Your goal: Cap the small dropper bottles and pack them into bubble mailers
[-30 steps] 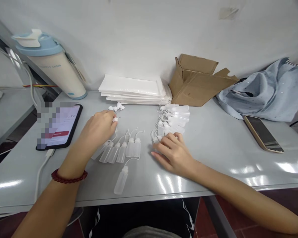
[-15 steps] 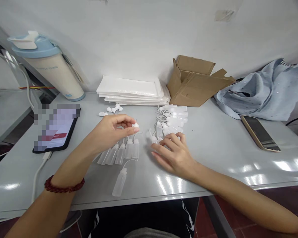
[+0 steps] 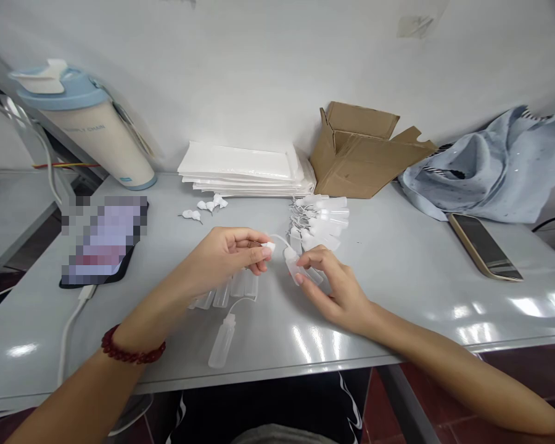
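The grey table (image 3: 420, 296) lies bare along its front edge rightward to a gold phone (image 3: 484, 246); translucent plastic bottles (image 3: 328, 217) clutter the middle; stacked white plastic bags (image 3: 243, 165), a brown cardboard box (image 3: 363, 157) and blue cloth (image 3: 494, 166) block the rear edge; a black phone (image 3: 99, 246) crowds the left edge.

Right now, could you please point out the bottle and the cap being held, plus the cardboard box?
bottle (image 3: 292, 264): head view, its shoulder near the neck.
cap (image 3: 269, 246): head view, its white tip.
cardboard box (image 3: 365, 171): head view, front wall.

left hand (image 3: 222, 256) pinches white cap (image 3: 269, 246) — right hand (image 3: 340, 293) holds small bottle (image 3: 300, 270)
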{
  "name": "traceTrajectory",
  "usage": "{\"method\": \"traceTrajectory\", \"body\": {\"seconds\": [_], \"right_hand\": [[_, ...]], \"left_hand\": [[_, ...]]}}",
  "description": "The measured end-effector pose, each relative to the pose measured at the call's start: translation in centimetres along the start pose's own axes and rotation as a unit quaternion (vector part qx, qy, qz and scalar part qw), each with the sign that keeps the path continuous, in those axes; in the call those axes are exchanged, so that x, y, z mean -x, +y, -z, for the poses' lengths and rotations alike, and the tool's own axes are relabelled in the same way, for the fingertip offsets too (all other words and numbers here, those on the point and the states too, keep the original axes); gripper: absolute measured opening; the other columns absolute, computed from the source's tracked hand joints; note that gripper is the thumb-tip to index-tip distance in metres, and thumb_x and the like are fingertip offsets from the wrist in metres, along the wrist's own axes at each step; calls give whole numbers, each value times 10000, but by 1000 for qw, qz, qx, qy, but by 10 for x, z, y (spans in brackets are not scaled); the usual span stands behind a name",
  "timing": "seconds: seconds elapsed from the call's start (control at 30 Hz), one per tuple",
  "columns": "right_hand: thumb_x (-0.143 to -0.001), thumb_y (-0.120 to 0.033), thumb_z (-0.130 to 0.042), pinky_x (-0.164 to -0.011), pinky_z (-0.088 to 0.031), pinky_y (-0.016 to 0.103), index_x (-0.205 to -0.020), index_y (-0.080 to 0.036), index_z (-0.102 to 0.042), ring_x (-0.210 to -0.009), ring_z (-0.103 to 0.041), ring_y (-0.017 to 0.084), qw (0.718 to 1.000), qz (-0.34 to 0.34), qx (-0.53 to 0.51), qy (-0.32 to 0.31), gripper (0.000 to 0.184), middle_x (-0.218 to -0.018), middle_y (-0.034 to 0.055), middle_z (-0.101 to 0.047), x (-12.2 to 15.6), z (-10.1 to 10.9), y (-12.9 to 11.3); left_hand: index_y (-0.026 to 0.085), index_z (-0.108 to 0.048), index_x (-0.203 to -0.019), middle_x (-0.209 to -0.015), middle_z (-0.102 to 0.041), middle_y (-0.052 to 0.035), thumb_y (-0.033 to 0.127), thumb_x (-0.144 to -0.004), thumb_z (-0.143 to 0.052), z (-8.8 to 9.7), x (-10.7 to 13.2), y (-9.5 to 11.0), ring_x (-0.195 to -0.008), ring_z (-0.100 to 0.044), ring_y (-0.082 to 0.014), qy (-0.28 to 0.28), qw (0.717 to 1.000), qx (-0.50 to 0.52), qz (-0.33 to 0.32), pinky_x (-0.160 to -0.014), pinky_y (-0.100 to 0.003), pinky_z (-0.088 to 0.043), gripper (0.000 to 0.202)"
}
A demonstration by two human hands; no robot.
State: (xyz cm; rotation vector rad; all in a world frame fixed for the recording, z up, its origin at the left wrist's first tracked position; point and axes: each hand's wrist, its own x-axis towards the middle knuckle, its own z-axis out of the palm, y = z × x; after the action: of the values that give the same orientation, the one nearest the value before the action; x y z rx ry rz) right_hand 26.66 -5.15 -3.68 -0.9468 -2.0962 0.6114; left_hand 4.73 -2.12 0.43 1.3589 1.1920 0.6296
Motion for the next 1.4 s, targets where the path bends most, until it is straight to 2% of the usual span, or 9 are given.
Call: {"method": "traceTrajectory", "body": {"seconds": [0.17,0.47,0.67,0.83,0.97,1.1,1.2,1.3,1.4], "right_hand": [[-864,-129,-479,-686,-463,324,-1035,-197,-451,-804,-510,170,998,35,-37,-30,186,-871,47,-519,1,0,-1],[-897,-143,-385,-647,-442,325,-1026,-195,-431,-759,-480,171,998,32,-35,-38,147,-825,38,-476,1,3,0],[-952,-192,-344,-625,-422,293,-1051,-203,-408,-695,-492,140,994,-46,-82,-48,118,-802,15,-486,2,4,-2],[-990,-255,-296,-597,-401,269,-1049,-221,-411,-660,-470,132,983,-109,-137,-54,133,-730,-13,-469,2,6,-2],[-992,-260,-297,-598,-408,268,-1047,-223,-403,-659,-476,132,983,-105,-141,-58,125,-728,-13,-474,2,6,-2],[-982,-246,-317,-576,-408,267,-1042,-220,-389,-632,-473,134,989,-72,-116,-52,97,-711,-16,-468,4,4,-3],[-980,-243,-318,-573,-413,273,-1046,-219,-384,-618,-472,136,992,-60,-102,-47,97,-695,-21,-462,4,3,-2],[-985,-260,-314,-564,-408,272,-1037,-218,-391,-620,-469,138,991,-74,-107,-45,102,-696,-17,-465,4,3,-2],[-993,-282,-303,-581,-407,267,-1032,-221,-396,-641,-467,134,986,-90,-133,-47,118,-713,-13,-474,4,4,-1]], "left_hand": [[202,-673,-935,-622,-646,39,345,-798,-673,-6,4,1,-614,-615,-107,-25,999,-4,-43,-638,-218,-509,198],[182,-643,-816,-603,-590,35,363,-800,-648,-14,7,5,-573,-573,-116,-52,997,-39,-40,-599,-241,-502,181],[195,-675,-885,-639,-619,26,345,-803,-651,-14,7,0,-609,-590,-121,-53,996,-47,-56,-595,-230,-490,173],[202,-707,-896,-705,-656,12,304,-800,-652,-16,8,1,-617,-593,-119,-25,993,-67,-93,-589,-222,-487,151],[206,-704,-874,-674,-663,9,357,-813,-630,-17,10,6,-623,-600,-134,-23,995,-66,-66,-564,-219,-470,179],[192,-660,-755,-611,-628,18,378,-859,-551,-18,10,7,-581,-585,-127,-55,996,-64,-13,-581,-230,-462,240],[189,-623,-695,-554,-587,33,403,-869,-528,-19,10,4,-522,-561,-113,-65,996,-67,-2,-533,-218,-438,291],[207,-660,-794,-581,-586,36,418,-854,-558,-22,10,2,-554,-571,-119,-50,994,-86,-42,-529,-215,-438,242],[228,-688,-891,-722,-628,24,348,-843,-594,-23,12,3,-630,-589,-114,-21,988,-111,-106,-579,-210,-465,160]]}}
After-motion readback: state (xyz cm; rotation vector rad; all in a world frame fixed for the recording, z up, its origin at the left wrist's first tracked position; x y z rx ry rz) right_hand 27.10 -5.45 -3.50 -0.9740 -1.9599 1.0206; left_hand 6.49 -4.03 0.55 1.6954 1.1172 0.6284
